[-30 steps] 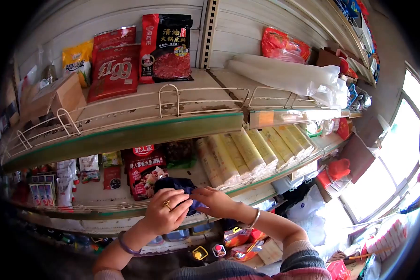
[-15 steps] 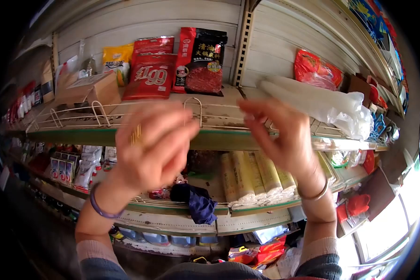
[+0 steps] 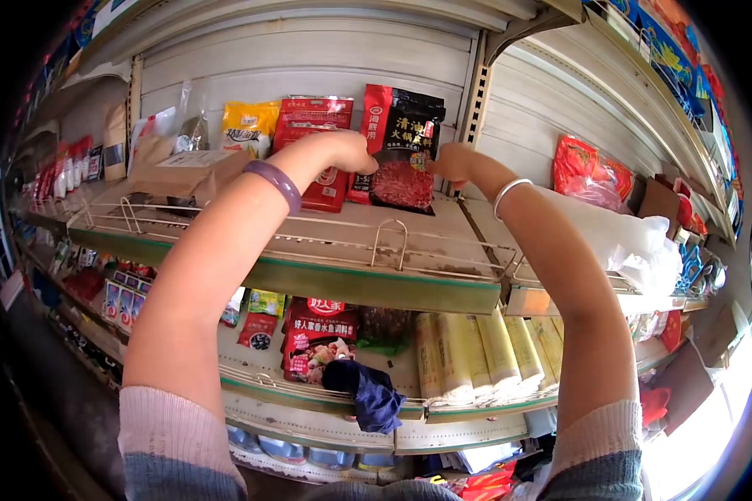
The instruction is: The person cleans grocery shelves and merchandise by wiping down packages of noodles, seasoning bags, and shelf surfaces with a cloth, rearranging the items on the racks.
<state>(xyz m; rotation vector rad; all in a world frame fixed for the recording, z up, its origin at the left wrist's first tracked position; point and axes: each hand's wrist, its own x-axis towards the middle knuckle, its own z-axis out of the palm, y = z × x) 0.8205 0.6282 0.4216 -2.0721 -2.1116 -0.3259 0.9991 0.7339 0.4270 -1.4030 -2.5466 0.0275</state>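
A black and red hot pot seasoning bag (image 3: 401, 184) stands on the upper shelf, leaning back. My left hand (image 3: 338, 154) reaches across in front of the red packets (image 3: 313, 113), its curled fingers at the bag's left side. At the opposite edge, the bent fingers of my right hand (image 3: 468, 167) touch the bag. Both hands appear closed on its sides, though some fingertips are hidden. A purple bangle circles my left wrist and a silver one my right.
A low wire rail (image 3: 388, 250) runs along the shelf's front edge. Left of the packets are a yellow bag (image 3: 246, 125) and a cardboard box (image 3: 184, 175). White plastic (image 3: 618, 230) lies at right. Below are yellow rolls (image 3: 476, 355) and a dark blue cloth (image 3: 372, 397).
Both hands have gone forward over the rail, from in front of the shelf to the sides of the hot pot seasoning bag. The camera view has shifted, showing more of the lower shelf.
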